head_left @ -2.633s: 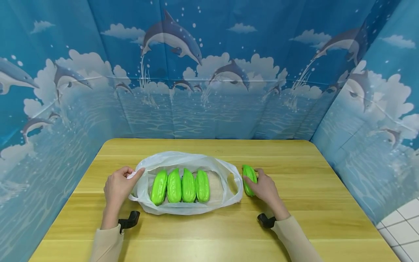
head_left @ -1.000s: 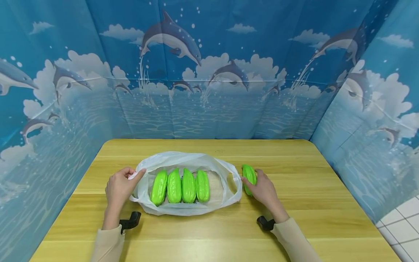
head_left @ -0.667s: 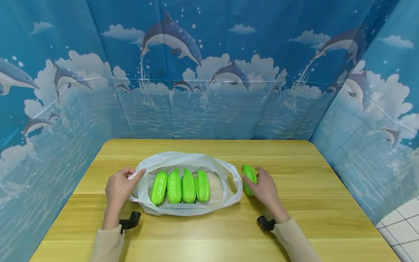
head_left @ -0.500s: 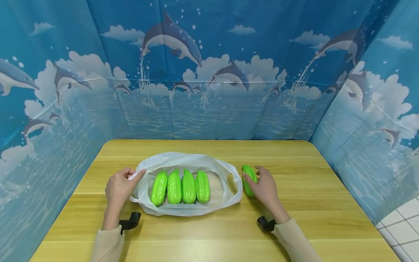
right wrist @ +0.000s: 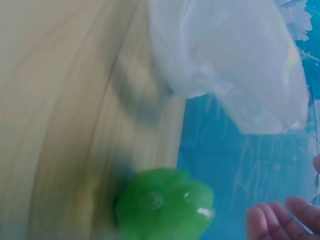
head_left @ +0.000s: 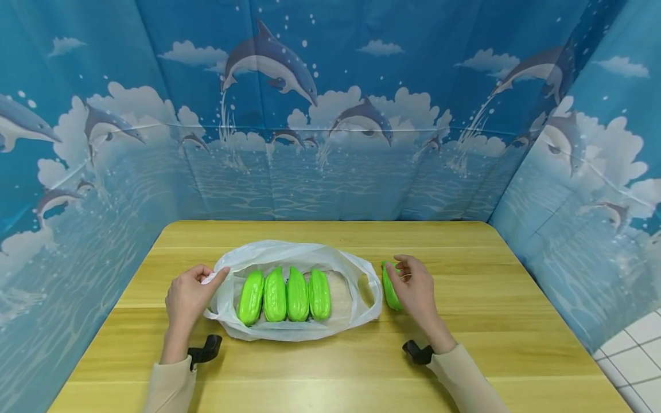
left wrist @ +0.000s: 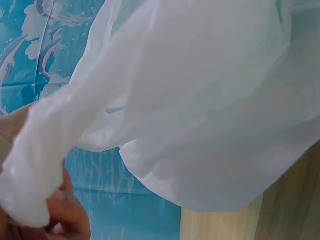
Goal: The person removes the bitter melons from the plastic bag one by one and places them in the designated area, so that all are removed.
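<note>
A white plastic bag (head_left: 289,332) lies on the table with its mouth spread wide. Inside it, several glossy, bright green, ridged vegetables (head_left: 275,293) rest side by side. At the bag's left end my left hand (head_left: 188,292) pinches the bunched handle, and the left wrist view shows the white plastic (left wrist: 37,165) between thumb and fingers. One more green ridged vegetable (head_left: 391,295) lies just right of the bag. My right hand (head_left: 419,292) hovers over its right side, partly covering it. In the right wrist view the fingers (right wrist: 272,220) are apart from this vegetable (right wrist: 165,205), holding nothing.
The bag's right handle loop (head_left: 366,289) stands between the bag's contents and the loose vegetable. Under everything is a wooden table (head_left: 320,378). A blue dolphin-print curtain (head_left: 330,172) surrounds its back and sides.
My right hand had its fingers around the loose vegetable; it has come off it, shifting up with the fingers drawn away. The vegetable, the bag and my left hand stay in place.
</note>
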`<move>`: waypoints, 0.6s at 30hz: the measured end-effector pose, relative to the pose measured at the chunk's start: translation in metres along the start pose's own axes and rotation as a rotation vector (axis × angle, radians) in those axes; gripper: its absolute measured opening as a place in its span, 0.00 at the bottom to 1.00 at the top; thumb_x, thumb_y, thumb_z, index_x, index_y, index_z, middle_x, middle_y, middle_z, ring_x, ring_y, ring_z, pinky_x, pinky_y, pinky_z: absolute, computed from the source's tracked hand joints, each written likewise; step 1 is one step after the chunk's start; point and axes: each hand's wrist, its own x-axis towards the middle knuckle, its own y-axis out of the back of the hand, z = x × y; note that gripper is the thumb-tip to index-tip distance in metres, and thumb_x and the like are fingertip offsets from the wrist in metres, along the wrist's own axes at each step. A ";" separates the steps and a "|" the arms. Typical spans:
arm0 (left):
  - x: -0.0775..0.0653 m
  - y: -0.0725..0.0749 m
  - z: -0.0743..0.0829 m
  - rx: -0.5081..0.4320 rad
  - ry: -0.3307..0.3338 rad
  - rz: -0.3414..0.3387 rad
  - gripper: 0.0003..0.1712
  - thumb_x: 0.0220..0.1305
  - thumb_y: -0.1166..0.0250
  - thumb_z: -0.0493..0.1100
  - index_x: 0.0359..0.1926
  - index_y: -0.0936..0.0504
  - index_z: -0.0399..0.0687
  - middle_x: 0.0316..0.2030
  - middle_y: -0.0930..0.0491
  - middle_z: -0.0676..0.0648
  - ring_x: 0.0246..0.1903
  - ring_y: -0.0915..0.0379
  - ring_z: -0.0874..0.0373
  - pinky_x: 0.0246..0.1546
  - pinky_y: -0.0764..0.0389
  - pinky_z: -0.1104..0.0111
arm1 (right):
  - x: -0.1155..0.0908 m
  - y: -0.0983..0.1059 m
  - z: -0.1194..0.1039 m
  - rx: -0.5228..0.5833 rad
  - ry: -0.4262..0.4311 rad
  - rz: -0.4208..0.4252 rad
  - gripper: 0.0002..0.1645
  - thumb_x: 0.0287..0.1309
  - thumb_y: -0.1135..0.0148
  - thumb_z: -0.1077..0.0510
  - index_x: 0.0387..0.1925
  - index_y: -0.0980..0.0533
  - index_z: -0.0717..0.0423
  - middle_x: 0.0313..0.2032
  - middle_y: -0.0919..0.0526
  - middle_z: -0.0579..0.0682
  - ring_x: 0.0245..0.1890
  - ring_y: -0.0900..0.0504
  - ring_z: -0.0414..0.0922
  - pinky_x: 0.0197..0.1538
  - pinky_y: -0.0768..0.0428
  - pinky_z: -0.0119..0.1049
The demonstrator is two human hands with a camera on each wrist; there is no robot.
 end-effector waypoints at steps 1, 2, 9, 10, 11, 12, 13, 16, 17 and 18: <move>0.000 0.000 0.000 0.000 0.001 0.000 0.28 0.54 0.37 0.69 0.26 0.22 0.48 0.17 0.29 0.50 0.17 0.36 0.54 0.18 0.38 0.64 | 0.000 0.000 -0.002 0.017 0.014 0.012 0.15 0.60 0.36 0.56 0.44 0.23 0.62 0.32 0.21 0.52 0.28 0.22 0.43 0.31 0.23 0.36; 0.000 0.000 0.000 0.000 0.002 0.000 0.28 0.54 0.37 0.69 0.26 0.21 0.48 0.17 0.29 0.50 0.17 0.36 0.54 0.18 0.38 0.64 | 0.000 -0.001 -0.003 0.031 0.029 0.022 0.14 0.59 0.36 0.57 0.44 0.22 0.62 0.32 0.21 0.52 0.28 0.22 0.43 0.30 0.23 0.35; 0.000 0.001 0.001 0.002 0.010 0.000 0.29 0.54 0.37 0.69 0.26 0.22 0.47 0.17 0.29 0.50 0.17 0.36 0.54 0.18 0.38 0.64 | 0.002 -0.002 -0.018 0.085 0.098 0.041 0.13 0.56 0.34 0.61 0.42 0.22 0.65 0.30 0.20 0.51 0.27 0.21 0.44 0.29 0.22 0.38; 0.000 0.001 0.001 0.002 0.010 0.001 0.29 0.54 0.37 0.69 0.26 0.22 0.47 0.17 0.29 0.50 0.17 0.36 0.54 0.18 0.38 0.64 | 0.002 -0.002 -0.021 0.088 0.102 0.035 0.13 0.56 0.34 0.61 0.42 0.22 0.64 0.31 0.20 0.51 0.27 0.21 0.44 0.29 0.22 0.38; 0.000 0.001 0.001 0.002 0.009 0.001 0.29 0.54 0.37 0.69 0.26 0.22 0.47 0.17 0.29 0.50 0.17 0.36 0.54 0.18 0.38 0.64 | 0.002 -0.003 -0.023 0.093 0.102 0.027 0.14 0.56 0.34 0.61 0.42 0.22 0.64 0.31 0.20 0.51 0.28 0.21 0.43 0.29 0.22 0.39; 0.000 0.001 0.001 0.002 0.010 0.002 0.29 0.54 0.37 0.69 0.26 0.22 0.47 0.17 0.29 0.51 0.17 0.36 0.54 0.18 0.38 0.64 | 0.002 -0.003 -0.025 0.098 0.104 0.018 0.14 0.56 0.33 0.61 0.43 0.22 0.64 0.31 0.20 0.50 0.28 0.21 0.43 0.29 0.21 0.39; 0.000 0.001 0.001 0.003 0.010 0.003 0.28 0.54 0.37 0.69 0.26 0.22 0.48 0.17 0.30 0.51 0.17 0.36 0.54 0.18 0.38 0.64 | 0.002 -0.004 -0.026 0.104 0.110 0.009 0.14 0.56 0.33 0.61 0.43 0.22 0.64 0.31 0.21 0.51 0.28 0.21 0.44 0.29 0.21 0.40; 0.000 0.001 0.001 0.004 0.008 0.003 0.28 0.54 0.37 0.69 0.26 0.22 0.48 0.16 0.30 0.51 0.17 0.36 0.54 0.18 0.38 0.64 | 0.001 -0.006 -0.031 0.122 0.132 -0.024 0.16 0.54 0.31 0.61 0.43 0.23 0.64 0.31 0.21 0.52 0.29 0.21 0.46 0.29 0.21 0.41; 0.000 0.001 0.001 0.004 0.007 0.004 0.28 0.54 0.37 0.68 0.26 0.22 0.48 0.16 0.30 0.51 0.16 0.36 0.54 0.18 0.38 0.64 | 0.001 -0.007 -0.033 0.129 0.139 -0.034 0.17 0.53 0.31 0.60 0.43 0.23 0.65 0.31 0.21 0.53 0.29 0.21 0.47 0.29 0.20 0.42; 0.000 0.001 0.001 0.005 0.007 0.005 0.28 0.54 0.37 0.68 0.26 0.22 0.48 0.16 0.30 0.51 0.17 0.36 0.55 0.18 0.38 0.64 | 0.001 -0.008 -0.035 0.135 0.148 -0.044 0.18 0.52 0.30 0.60 0.43 0.23 0.65 0.31 0.21 0.55 0.29 0.21 0.48 0.29 0.20 0.43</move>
